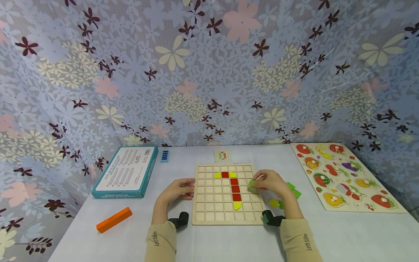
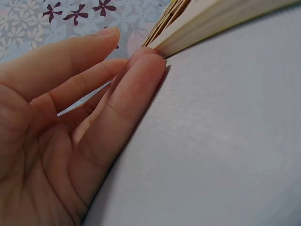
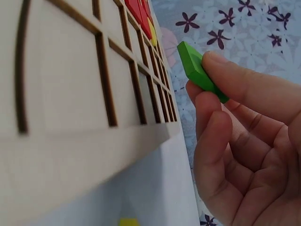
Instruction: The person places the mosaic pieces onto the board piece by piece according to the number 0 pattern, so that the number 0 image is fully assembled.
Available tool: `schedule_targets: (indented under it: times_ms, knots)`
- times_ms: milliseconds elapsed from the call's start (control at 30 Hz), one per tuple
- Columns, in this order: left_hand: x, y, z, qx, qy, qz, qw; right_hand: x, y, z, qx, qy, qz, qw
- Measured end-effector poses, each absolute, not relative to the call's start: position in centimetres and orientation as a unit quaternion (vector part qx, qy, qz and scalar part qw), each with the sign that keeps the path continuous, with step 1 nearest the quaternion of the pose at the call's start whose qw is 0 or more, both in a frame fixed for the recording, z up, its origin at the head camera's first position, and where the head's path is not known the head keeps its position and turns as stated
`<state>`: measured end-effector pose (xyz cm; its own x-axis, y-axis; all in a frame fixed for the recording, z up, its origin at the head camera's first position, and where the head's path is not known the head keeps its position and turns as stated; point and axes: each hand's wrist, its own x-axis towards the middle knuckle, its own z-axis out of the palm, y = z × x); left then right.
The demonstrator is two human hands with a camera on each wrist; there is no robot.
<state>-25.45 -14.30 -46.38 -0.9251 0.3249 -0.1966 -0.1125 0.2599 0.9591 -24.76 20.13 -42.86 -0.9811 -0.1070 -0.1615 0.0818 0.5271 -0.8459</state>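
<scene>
A wooden grid board (image 1: 209, 209) lies on the white table, with several red square tiles (image 1: 235, 189) in its cells. Yellow rounded tiles (image 1: 237, 206) sit at the ends and corner of that red line. Thumb and fingertips of my right hand (image 1: 271, 182) pinch a green tile (image 3: 200, 70) over the board's right side; the right wrist view shows it raised above the grid. My left hand (image 1: 178, 191) rests at the board's left edge, its fingers loosely extended and fingertips right at the wooden side in the left wrist view.
Loose green tiles (image 1: 296, 193) and a yellow tile (image 1: 274, 203) lie beside my right wrist. Behind the board is a small pattern card (image 1: 222, 155). A fruit puzzle board (image 1: 356, 203) lies at right; a teal-edged box (image 1: 126, 171), orange bar (image 1: 114, 219) and small blue piece (image 1: 164, 156) at left.
</scene>
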Motion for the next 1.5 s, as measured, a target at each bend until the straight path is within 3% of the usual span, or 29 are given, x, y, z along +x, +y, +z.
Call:
schedule_targets:
  times_ms: [1500]
  knots:
    - [-25.4,-14.5,-46.3,0.074,0.770,0.606,0.185,-24.0,14.8,-42.9,-0.173,0.844,-0.484,0.154]
